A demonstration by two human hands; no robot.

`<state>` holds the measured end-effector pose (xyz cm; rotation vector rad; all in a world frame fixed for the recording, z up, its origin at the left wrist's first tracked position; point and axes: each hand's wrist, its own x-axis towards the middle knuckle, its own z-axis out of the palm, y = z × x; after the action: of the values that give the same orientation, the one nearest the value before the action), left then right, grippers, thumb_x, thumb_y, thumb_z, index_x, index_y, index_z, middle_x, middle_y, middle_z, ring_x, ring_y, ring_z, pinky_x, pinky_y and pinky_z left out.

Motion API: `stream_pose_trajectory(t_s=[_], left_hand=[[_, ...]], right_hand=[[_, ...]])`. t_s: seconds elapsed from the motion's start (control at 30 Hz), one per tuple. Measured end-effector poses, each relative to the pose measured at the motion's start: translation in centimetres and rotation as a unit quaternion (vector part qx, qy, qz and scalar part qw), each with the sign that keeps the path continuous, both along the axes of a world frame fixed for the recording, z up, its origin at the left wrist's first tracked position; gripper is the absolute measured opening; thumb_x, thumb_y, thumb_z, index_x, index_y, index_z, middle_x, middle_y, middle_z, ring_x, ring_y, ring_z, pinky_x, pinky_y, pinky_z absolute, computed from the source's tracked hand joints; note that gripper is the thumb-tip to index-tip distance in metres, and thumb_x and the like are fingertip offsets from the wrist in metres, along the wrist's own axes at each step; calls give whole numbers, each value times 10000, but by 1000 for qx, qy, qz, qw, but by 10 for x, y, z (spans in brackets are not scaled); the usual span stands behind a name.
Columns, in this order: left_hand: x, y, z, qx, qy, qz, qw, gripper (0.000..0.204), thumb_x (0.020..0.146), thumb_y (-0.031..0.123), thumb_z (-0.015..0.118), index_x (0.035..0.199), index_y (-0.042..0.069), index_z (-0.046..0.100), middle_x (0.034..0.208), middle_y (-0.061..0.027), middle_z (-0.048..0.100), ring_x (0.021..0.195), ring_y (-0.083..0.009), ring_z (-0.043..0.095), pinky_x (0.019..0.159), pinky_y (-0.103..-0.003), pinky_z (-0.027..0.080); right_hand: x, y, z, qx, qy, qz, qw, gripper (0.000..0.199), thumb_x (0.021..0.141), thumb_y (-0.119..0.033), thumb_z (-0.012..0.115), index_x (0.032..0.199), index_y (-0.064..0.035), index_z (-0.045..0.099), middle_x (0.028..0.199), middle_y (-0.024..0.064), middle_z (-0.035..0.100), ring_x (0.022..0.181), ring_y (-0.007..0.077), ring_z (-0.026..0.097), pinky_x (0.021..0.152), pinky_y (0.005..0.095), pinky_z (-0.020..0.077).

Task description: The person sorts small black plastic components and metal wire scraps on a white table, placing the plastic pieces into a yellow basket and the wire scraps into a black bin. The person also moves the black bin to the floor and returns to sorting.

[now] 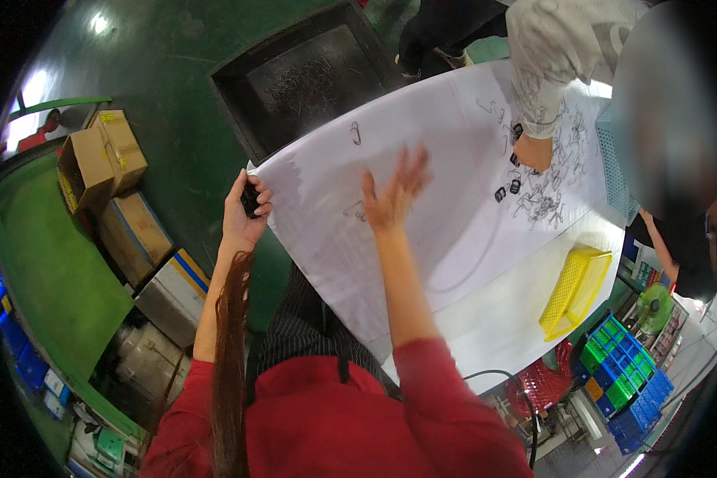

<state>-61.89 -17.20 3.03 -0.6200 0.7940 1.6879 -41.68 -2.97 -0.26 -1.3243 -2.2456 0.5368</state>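
Two hands: both are yours, raised at the near edge of the white sheet (pixel 454 159) that covers the table.
Left hand (pixel 245 209): just off the sheet's near-left corner, your fingers curled tight round a small black part (pixel 250 199); most of it is hidden in the grip.
Right hand (pixel 392 195): over the near middle of the sheet, fingers spread apart and blurred, palm down, holding nothing.
Wire piece (pixel 354 210): a thin bent wire lying on the sheet just left of your right hand, within reach.
Step in hand: it looks like you are collecting a wire to go with the black part you hold.
Next move: calls for a fine pinch on that thin wire without creasing the sheet.
Single wire (pixel 356 132): farther up the sheet, alone.
Wire pile (pixel 543 195): at the sheet's far-right side, tangled, with small black parts (pixel 507 190) beside it.
Other person's hand (pixel 532 151): resting at that pile, pale sleeve above.
Yellow basket (pixel 575 288): on the sheet's right edge.
Dark tray (pixel 303 76): beyond the sheet's far-left side, on the floor.
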Motion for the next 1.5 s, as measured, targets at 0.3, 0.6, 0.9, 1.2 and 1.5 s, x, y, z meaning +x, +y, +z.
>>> stream_pose_trajectory(t_s=[0.3,0.6,0.9,1.2,1.5], left_hand=[[1,25,9,0,5,-12,1000,249,903,280,489,767,72,488,700,-12,415,571,-105,397,404,-189,298],[54,70,-6,-22,0,-183,983,256,876,325,528,765,95,500,699,8,444,573,-95,415,400,-172,275],[160,115,0,-49,78,-423,902,313,862,376,554,749,87,511,590,3,446,488,-85,430,377,-194,268],[336,136,55,256,699,-361,561,119,778,130,600,772,42,520,810,-79,532,808,-243,531,726,-350,421],[396,155,29,244,814,-356,389,273,813,105,518,1084,73,496,1244,-123,423,1244,-357,300,1020,-524,204]], right_hand=[[-68,-17,-19,-10,-72,-108,992,711,810,-353,566,1371,-80,226,1406,252,172,1314,411,146,1027,584,112],[-32,28,19,-3,145,2,989,359,796,-141,560,1142,-70,497,1139,129,501,1083,311,455,910,435,339],[190,31,38,-23,133,-439,888,190,861,-169,505,996,-39,531,933,111,551,818,210,531,717,339,419],[193,-15,84,-449,806,-195,332,349,911,-321,428,1113,-51,520,1036,113,558,949,211,546,838,339,459],[316,10,36,-324,818,-424,215,247,904,-240,434,973,-26,536,957,137,566,892,249,557,798,379,489]])
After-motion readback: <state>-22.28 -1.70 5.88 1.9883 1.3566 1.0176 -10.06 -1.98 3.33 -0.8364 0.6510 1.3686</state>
